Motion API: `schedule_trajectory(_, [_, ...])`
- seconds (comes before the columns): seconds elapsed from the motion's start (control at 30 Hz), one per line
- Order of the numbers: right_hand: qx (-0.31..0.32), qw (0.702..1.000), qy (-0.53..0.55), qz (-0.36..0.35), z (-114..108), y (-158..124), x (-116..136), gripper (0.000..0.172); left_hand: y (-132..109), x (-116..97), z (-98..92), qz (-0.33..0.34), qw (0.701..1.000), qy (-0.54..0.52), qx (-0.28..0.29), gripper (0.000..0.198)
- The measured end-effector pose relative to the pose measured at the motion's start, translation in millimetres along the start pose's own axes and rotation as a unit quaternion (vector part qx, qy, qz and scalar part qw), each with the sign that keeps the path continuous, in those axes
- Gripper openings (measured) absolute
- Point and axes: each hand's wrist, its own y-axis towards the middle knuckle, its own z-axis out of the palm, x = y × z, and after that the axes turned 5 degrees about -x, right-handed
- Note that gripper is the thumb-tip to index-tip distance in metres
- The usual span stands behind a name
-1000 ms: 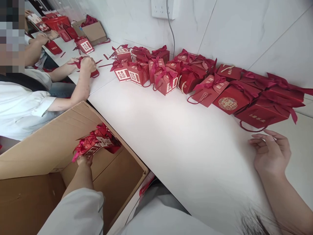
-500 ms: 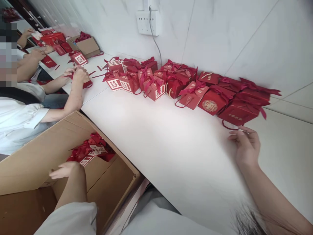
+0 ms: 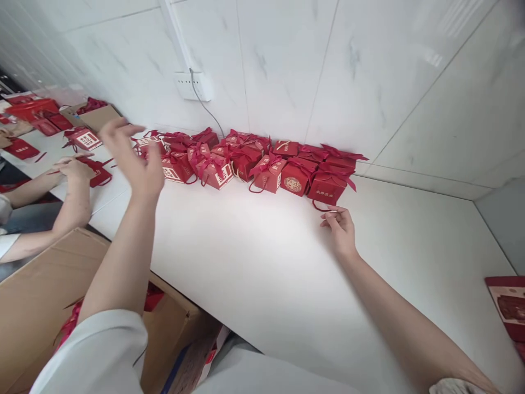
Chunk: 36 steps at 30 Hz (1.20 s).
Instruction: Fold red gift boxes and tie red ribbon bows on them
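Observation:
My left hand (image 3: pixel 135 158) is raised over the left part of the table, fingers spread and holding nothing, in front of the leftmost red gift boxes. My right hand (image 3: pixel 342 230) is low over the white table. Its fingers are loosely bent and apart, right at the cord handle (image 3: pixel 322 207) of the front right gift box (image 3: pixel 327 189); whether they touch the cord I cannot tell. Several red gift boxes with ribbon bows stand in rows along the wall, among them one with a round gold emblem (image 3: pixel 295 179) and one with white-panelled sides (image 3: pixel 219 173).
A large open cardboard carton (image 3: pixel 53 268) stands below the table edge at left, with red items inside. At far left a co-worker's hands (image 3: pixel 77 167) handle a red box (image 3: pixel 98 172). A socket (image 3: pixel 192 86) with a cable is on the wall. A red printed packet (image 3: pixel 508 306) lies at right.
My left hand has come up out of the carton and over the table. My view has swung to the right. My right hand stays by the same cord handle.

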Motion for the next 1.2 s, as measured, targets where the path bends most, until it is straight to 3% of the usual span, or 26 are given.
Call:
schedule_trajectory(0.03, [0.001, 1.000, 0.004, -0.002, 0, 0, 0, 0.025, 8, -14, 19.2, 0.048, 0.999, -0.025, 0.003, 0.035])
schedule_trajectory(0.07, [0.002, 1.000, 0.009, -0.003, 0, 0, 0, 0.024, 14, -28, 40.0, 0.084, 0.994, -0.053, 0.048, 0.032])
schedule_trajectory(0.17, [0.004, 1.000, 0.020, -0.004, 0, 1, 1, 0.023, 16, -70, 102.8, 0.078, 0.961, -0.116, 0.238, 0.035])
schedule_trajectory(0.23, [0.005, 1.000, 0.020, 0.000, 0, 2, 2, 0.023, 6, -94, 137.4, 0.091, 0.931, -0.150, 0.321, 0.036])
schedule_trajectory(0.3, [0.007, 1.000, 0.016, 0.001, 1, 3, 2, 0.023, -8, -113, 161.9, 0.096, 0.923, -0.174, 0.330, 0.036])
schedule_trajectory(0.4, [0.015, 1.000, 0.010, -0.003, 3, 4, 2, 0.024, -30, -135, 180.8, 0.035, 0.943, -0.161, 0.289, 0.046])
schedule_trajectory(0.57, [0.031, 1.000, 0.006, -0.001, 6, 6, 3, 0.022, -56, -150, 187.1, -0.093, 0.956, -0.043, 0.274, 0.101])
schedule_trajectory(0.73, [0.050, 0.999, -0.016, 0.008, 8, 4, 6, 0.022, -58, -139, 182.5, -0.107, 0.939, -0.041, 0.324, 0.104])
schedule_trajectory(1.0, [0.052, 0.998, -0.017, 0.006, 9, 4, 7, 0.023, -39, -93, 153.9, -0.075, 0.879, -0.083, 0.464, 0.105])
schedule_trajectory(1.1, [0.052, 0.998, -0.023, 0.007, 8, 4, 7, 0.022, -45, -90, 150.1, -0.082, 0.896, -0.052, 0.433, 0.100])
schedule_trajectory(1.2, [0.053, 0.998, -0.023, 0.005, 9, 4, 7, 0.023, -58, -105, 152.2, -0.083, 0.944, 0.003, 0.320, 0.093])
